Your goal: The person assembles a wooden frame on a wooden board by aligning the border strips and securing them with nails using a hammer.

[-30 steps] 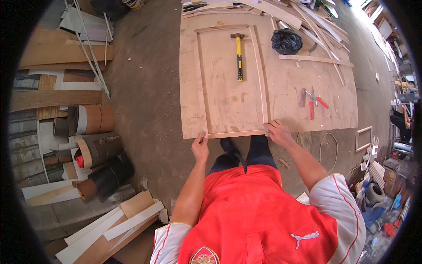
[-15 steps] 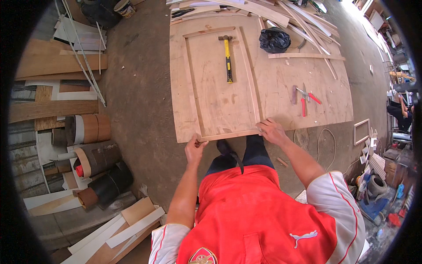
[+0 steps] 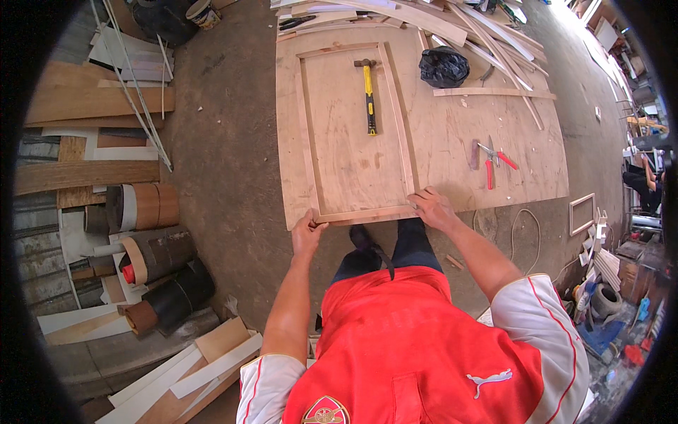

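Dusty workshop floor bears a large plywood sheet (image 3: 452,134); left hand (image 3: 308,233) and right hand (image 3: 432,209) grip its thin rectangular wooden frame (image 3: 367,213) near a yellow-handled hammer (image 3: 368,95).

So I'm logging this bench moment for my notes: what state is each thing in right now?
Left hand: gripping the near left corner of the wooden frame.
Right hand: pressing on the frame's near right corner.
Wooden frame: lying flat on the plywood sheet.
Hammer: lying flat inside the frame, untouched.
Red-handled pliers: lying on the sheet, handles spread.
Black bag: crumpled on the sheet.
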### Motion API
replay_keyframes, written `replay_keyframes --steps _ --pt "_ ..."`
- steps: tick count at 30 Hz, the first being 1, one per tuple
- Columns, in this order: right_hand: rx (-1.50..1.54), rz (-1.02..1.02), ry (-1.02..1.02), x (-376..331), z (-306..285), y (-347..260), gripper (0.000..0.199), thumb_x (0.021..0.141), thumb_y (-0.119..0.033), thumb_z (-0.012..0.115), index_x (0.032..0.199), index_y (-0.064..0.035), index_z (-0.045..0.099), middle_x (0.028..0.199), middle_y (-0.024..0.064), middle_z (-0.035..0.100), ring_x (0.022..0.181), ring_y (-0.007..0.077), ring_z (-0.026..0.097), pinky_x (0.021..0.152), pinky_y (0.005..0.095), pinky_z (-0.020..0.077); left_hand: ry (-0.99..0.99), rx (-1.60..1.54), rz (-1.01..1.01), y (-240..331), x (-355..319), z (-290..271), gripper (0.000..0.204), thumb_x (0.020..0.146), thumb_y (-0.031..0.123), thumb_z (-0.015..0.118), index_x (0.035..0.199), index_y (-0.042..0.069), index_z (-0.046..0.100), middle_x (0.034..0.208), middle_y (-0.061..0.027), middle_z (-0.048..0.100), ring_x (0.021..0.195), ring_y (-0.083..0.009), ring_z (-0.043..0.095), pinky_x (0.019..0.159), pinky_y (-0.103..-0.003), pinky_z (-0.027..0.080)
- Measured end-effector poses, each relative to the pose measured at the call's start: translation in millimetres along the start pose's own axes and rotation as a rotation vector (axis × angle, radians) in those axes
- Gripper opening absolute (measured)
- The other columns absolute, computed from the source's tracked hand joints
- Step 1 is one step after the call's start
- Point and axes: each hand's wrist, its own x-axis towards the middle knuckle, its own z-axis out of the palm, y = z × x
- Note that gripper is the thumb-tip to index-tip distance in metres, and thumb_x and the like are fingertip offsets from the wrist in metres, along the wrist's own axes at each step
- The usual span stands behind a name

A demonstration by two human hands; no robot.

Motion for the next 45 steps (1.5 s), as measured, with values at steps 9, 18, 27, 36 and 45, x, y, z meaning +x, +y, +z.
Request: replay_keyframes --steps 9,18,27,36,45 --pt "-0.014 0.031 0.008 7 4 -5 0.048 0.08 -0.012 0.08 0.127 -0.0147 0.07 0.121 0.004 0.071 0.115 0.0294 0.065 0.096 0.0443 0.0582 -0.049 0.004 -0.024 0 8 -6 0.078 0.08 0.015 0.095 0.15 0.002 0.062 0.087 -0.0088 0.069 0.073 -0.0157 0.063 0.069 -0.033 0.056" --pt "0.072 0.154 -0.001 9 -1 -7 0.062 0.083 -0.031 0.086 0.138 -0.016 0.064 0.126 0.0114 0.067 0.118 0.0349 0.066 0.096 0.0473 0.0571 -0.065 -0.066 -0.03 0 19 -29 0.073 0.088 0.028 0.09 0.147 -0.003 0.062 0.101 -0.0129 0.07 0.077 -0.0172 0.067 0.07 -0.032 0.057" --pt "0.16 0.302 0.177 81 -31 19 0.055 0.093 -0.033 0.079 0.142 -0.0142 0.062 0.133 0.0149 0.065 0.126 0.0376 0.062 0.102 0.0493 0.0545 0.116 0.094 0.121 20 120 -41 0.047 0.096 0.025 0.08 0.133 -0.002 0.071 0.111 -0.0197 0.073 0.103 -0.0332 0.071 0.092 -0.044 0.058" --pt "0.179 0.33 0.334 266 -74 111 0.051 0.095 -0.033 0.076 0.139 -0.0105 0.063 0.135 0.017 0.065 0.127 0.0381 0.062 0.102 0.05 0.0543 0.222 0.398 0.41 88 283 -30 0.05 0.097 0.033 0.076 0.136 0.003 0.069 0.139 -0.0217 0.065 0.135 -0.0434 0.055 0.114 -0.053 0.046" --pt "0.247 0.427 0.326 419 -104 169 0.055 0.095 -0.032 0.077 0.142 -0.0072 0.062 0.136 0.019 0.066 0.13 0.041 0.061 0.108 0.0519 0.0512 0.082 0.607 0.44 166 459 9 0.073 0.098 0.033 0.074 0.161 0.01 0.044 0.168 -0.019 0.039 0.16 -0.0423 0.028 0.128 -0.059 0.027"
